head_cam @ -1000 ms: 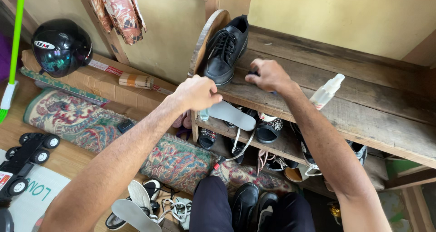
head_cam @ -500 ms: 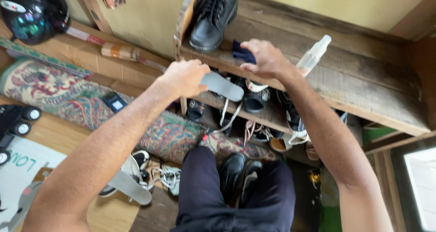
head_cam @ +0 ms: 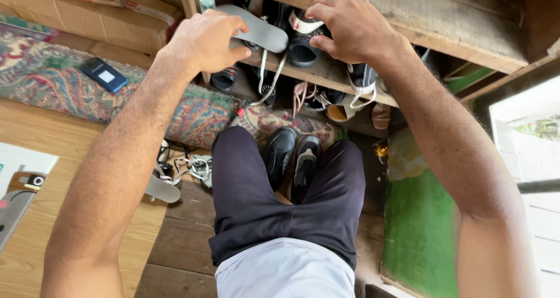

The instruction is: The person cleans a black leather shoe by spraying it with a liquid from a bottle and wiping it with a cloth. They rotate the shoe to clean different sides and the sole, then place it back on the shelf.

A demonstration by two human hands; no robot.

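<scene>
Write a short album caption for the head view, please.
Left hand holds a grey insole; right hand rests at the wooden shoe rack.

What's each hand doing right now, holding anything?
Left hand: closed on the grey insole.
Right hand: fingers curled at the wooden shelf edge; whether it holds anything cannot be told.

Insole: looking like smooth, matt grey foam or rubber, the left hand's grip closing on it.
Shelf: showing rough, weathered bare wood.
Black shoes: gleaming like glossy leather.
Rug: showing woven patterned cloth, matt.
Floor: looking like smooth pale wood.
Trousers: showing dark matt cloth.
</scene>
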